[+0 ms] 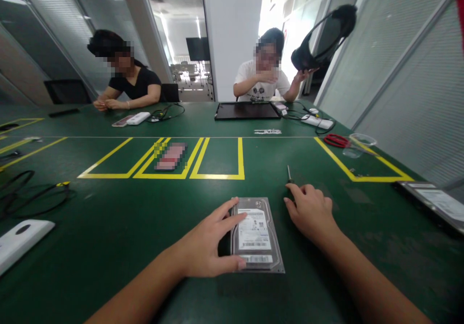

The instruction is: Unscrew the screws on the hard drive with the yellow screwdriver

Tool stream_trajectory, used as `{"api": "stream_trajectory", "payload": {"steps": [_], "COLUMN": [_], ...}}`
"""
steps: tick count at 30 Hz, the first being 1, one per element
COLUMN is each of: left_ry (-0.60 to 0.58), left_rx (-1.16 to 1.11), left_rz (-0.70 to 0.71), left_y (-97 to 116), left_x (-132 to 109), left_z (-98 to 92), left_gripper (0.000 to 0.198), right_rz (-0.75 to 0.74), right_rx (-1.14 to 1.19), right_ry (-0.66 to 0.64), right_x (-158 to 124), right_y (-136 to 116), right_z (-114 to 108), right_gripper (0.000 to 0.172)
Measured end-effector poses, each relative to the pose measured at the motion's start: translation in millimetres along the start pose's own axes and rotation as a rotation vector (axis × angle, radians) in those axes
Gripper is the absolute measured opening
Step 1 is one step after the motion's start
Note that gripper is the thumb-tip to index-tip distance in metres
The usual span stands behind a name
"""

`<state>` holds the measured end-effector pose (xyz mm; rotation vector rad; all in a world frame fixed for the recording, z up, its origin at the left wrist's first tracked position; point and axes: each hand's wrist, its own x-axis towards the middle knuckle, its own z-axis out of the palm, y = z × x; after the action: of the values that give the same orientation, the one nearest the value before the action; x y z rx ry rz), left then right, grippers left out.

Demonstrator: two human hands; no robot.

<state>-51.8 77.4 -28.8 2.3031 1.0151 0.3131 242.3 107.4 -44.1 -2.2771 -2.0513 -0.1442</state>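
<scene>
A hard disk drive [255, 239] lies flat on the green table in front of me, its white label facing up. My left hand [210, 242] is on its left side, thumb over the near end and fingers spread across the label and far left corner. To the right of the drive, my right hand [311, 213] rests low on the table with its fingers curled round a screwdriver [289, 172]. Only the thin metal shaft and a bit of dark handle show, pointing away from me; the palm hides the rest.
Another hard drive [435, 200] lies at the right. Red-handled tool [336, 141] and clear plastic cup [362, 141] sit near yellow tape. A pixelated phone-like object [171, 156] lies inside taped boxes. White device [23, 242] and cables [36, 200] are left. Two people sit opposite.
</scene>
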Motion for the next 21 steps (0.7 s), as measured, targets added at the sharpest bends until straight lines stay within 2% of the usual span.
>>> {"api": "stream_trajectory", "payload": {"steps": [7,15,18,21], "left_ry": [-0.076,-0.098,-0.104,-0.110], "left_rx": [0.024,0.069,0.081,0.094], "left_rz": [-0.017,-0.021,-0.015,-0.020], "left_y": [-4.8,-4.9,-1.9,1.7], "left_x": [-0.9,1.0,1.3,1.5], "left_z": [-0.8,-0.5,-3.2,-5.8], "left_gripper": [0.116,0.118,0.116,0.116], "right_rz": [-0.015,-0.011,-0.048,-0.077], "right_rx": [0.004,0.042,0.085,0.086], "right_ry": [0.027,0.048,-0.011,-0.071], "right_x": [-5.9,-11.3,-12.5,-6.7], "right_y": [-2.7,-1.9,2.6,19.2], "right_z": [-2.0,-16.1,-26.7,-34.1], "right_gripper": [0.042,0.046,0.040,0.035]}}
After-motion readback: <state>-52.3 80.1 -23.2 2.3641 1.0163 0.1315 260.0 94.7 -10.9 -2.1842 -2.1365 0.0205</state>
